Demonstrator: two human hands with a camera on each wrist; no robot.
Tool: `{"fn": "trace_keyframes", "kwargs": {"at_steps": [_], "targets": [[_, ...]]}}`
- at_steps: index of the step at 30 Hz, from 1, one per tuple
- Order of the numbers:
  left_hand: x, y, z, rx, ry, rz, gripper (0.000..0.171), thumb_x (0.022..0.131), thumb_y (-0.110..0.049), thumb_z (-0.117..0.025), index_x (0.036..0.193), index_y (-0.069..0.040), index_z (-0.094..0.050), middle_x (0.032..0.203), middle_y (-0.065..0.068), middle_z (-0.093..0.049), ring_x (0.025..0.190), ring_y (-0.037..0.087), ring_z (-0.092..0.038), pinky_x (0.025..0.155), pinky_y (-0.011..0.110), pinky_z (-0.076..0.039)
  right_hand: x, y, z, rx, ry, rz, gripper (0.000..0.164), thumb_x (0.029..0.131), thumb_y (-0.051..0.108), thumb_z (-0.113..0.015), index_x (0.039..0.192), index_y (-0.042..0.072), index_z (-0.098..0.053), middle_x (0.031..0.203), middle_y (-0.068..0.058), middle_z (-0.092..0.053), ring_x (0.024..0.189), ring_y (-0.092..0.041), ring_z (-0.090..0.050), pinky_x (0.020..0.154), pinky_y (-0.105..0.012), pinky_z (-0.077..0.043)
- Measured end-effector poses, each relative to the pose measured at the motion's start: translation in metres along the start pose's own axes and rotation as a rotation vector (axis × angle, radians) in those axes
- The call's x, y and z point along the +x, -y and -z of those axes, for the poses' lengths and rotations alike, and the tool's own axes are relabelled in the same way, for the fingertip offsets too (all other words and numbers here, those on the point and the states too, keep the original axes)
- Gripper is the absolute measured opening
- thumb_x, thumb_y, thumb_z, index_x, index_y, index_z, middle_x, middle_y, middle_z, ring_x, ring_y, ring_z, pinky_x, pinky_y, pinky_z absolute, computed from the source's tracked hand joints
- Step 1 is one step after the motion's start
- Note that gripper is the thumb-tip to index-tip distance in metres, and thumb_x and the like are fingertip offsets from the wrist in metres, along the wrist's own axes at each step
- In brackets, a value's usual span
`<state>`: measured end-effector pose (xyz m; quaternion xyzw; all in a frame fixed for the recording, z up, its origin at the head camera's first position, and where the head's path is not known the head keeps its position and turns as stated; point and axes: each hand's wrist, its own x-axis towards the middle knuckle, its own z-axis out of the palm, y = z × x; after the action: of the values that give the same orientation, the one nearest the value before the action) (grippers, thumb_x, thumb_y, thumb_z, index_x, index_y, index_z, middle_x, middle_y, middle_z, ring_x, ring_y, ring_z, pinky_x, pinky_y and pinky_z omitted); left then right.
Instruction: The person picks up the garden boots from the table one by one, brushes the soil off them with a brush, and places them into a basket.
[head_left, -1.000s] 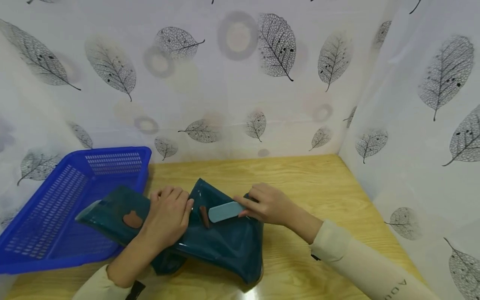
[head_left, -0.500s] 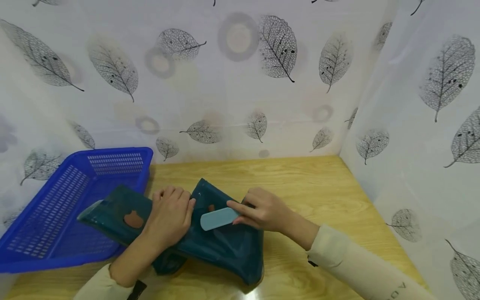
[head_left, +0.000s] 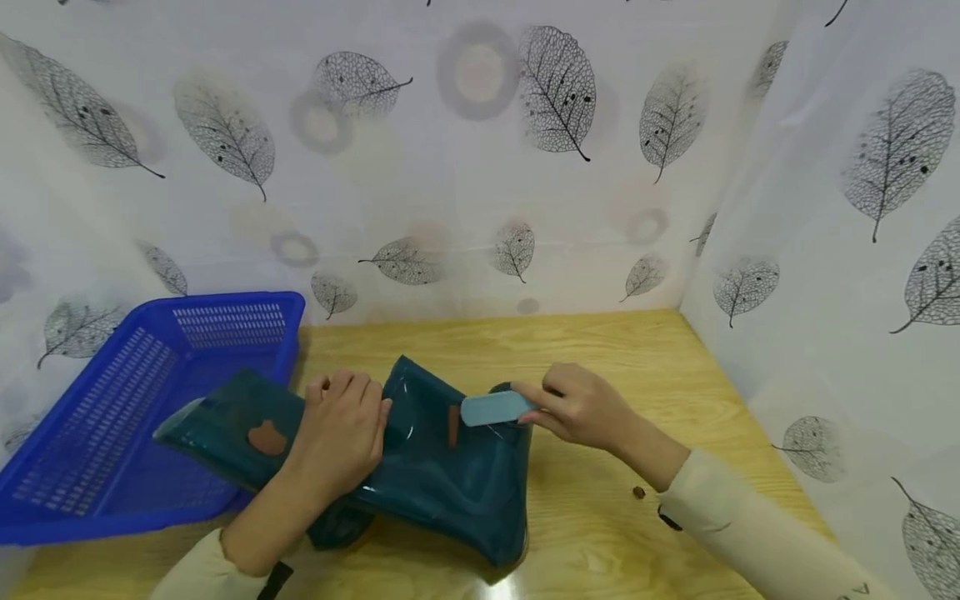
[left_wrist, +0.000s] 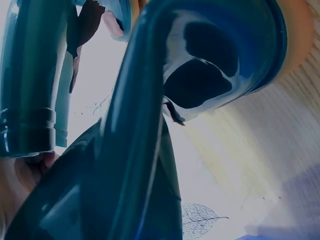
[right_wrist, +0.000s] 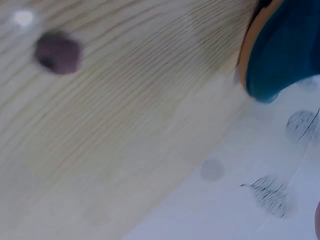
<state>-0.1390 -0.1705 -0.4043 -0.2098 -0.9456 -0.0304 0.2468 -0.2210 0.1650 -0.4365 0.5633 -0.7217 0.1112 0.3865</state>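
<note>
Pressing left hand (head_left: 341,433) flat on boot (head_left: 442,467); right hand (head_left: 581,408) pinching scraper (head_left: 495,408).

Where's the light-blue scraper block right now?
In the head view, the light-blue scraper block is pinched in the right hand, over the teal rubber boot, right of the brown smear.

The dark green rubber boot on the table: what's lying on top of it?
On the boot lie a brown smear and the left hand, pressing it down. The right hand holds a pale blue scraper against it. Whatever is beneath the left hand is hidden.
</note>
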Motion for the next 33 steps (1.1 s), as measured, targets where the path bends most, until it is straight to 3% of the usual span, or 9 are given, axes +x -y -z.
{"fn": "trace_keyframes", "kwargs": {"at_steps": [5,12,22,24,29,33], "targets": [[-0.001,0.000,0.002,-0.017,-0.005,0.010,0.025,0.100,-0.024,-0.049,0.083,-0.007,-0.055,0.083,0.009,-0.053,0.090,0.030,-0.047,0.085,0.051,-0.031,-0.004,-0.004,0.006,0.023,-0.039,-0.108,0.050,0.104,0.046,-0.045,0.118,0.007,-0.073,0.072,-0.002,-0.049,0.059,-0.012,-0.038,0.054,-0.026,-0.037],[-0.002,0.000,0.003,-0.029,0.018,0.037,0.025,0.100,-0.024,-0.049,0.084,-0.007,-0.055,0.084,0.009,-0.053,0.091,0.031,-0.047,0.086,0.052,-0.031,0.010,0.000,0.003,0.043,-0.028,-0.100,0.049,0.103,0.047,-0.046,0.120,0.009,-0.072,0.073,-0.002,-0.051,0.059,-0.013,-0.041,0.055,-0.026,-0.039],[0.001,-0.001,0.002,-0.047,-0.009,0.026,0.025,0.099,-0.026,-0.049,0.086,-0.006,-0.056,0.086,0.011,-0.058,0.092,0.032,-0.050,0.084,0.051,-0.031,-0.002,-0.006,0.007,0.019,-0.011,-0.139,0.051,0.104,0.047,-0.044,0.118,0.007,-0.073,0.073,-0.002,-0.050,0.059,-0.012,-0.039,0.054,-0.026,-0.038],[0.001,-0.003,0.002,-0.071,0.006,0.030,0.026,0.099,-0.028,-0.052,0.084,-0.007,-0.056,0.083,0.010,-0.057,0.087,0.031,-0.052,0.082,0.050,-0.033,-0.004,-0.007,0.007,0.023,-0.005,-0.146,0.051,0.104,0.047,-0.045,0.118,0.007,-0.073,0.073,-0.002,-0.050,0.059,-0.012,-0.039,0.055,-0.026,-0.038],[0.002,-0.009,0.005,-0.161,0.127,0.067,0.025,0.099,-0.028,-0.059,0.085,-0.008,-0.052,0.070,0.002,-0.050,0.075,0.025,-0.056,0.080,0.048,-0.039,-0.010,-0.010,0.008,0.017,-0.009,-0.167,0.051,0.104,0.047,-0.044,0.116,0.007,-0.074,0.072,-0.003,-0.050,0.058,-0.012,-0.039,0.054,-0.026,-0.038],[0.006,-0.012,0.010,-0.172,0.099,0.020,0.023,0.098,-0.024,-0.062,0.085,-0.008,-0.051,0.067,0.000,-0.044,0.069,0.023,-0.054,0.076,0.045,-0.042,-0.017,-0.014,0.008,-0.001,-0.001,-0.202,0.054,0.104,0.049,-0.042,0.116,0.007,-0.074,0.072,-0.003,-0.050,0.058,-0.011,-0.039,0.053,-0.026,-0.038]]}}
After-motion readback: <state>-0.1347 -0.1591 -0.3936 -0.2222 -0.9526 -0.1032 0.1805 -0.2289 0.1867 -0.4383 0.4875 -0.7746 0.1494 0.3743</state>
